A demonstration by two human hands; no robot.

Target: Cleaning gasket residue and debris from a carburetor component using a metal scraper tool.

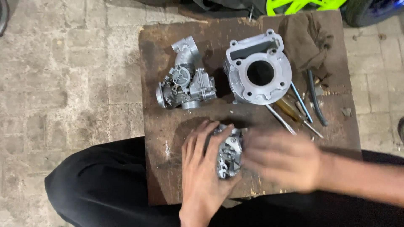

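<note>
My left hand (201, 168) rests on a small grey metal engine part (229, 154) lying at the near edge of a worn brown wooden board (168, 126), its fingers wrapped round the part's left side. My right hand (282, 157) is blurred by motion and lies against the right side of the same part. How firmly the right hand grips it is not visible.
A silver carburettor (185, 86) sits on the board's far left. A grey engine cylinder block (257, 73) stands to its right. A brown rag (305, 40), screwdrivers (294, 111) and a dark hose (315, 98) lie at the right. Paved floor surrounds the board.
</note>
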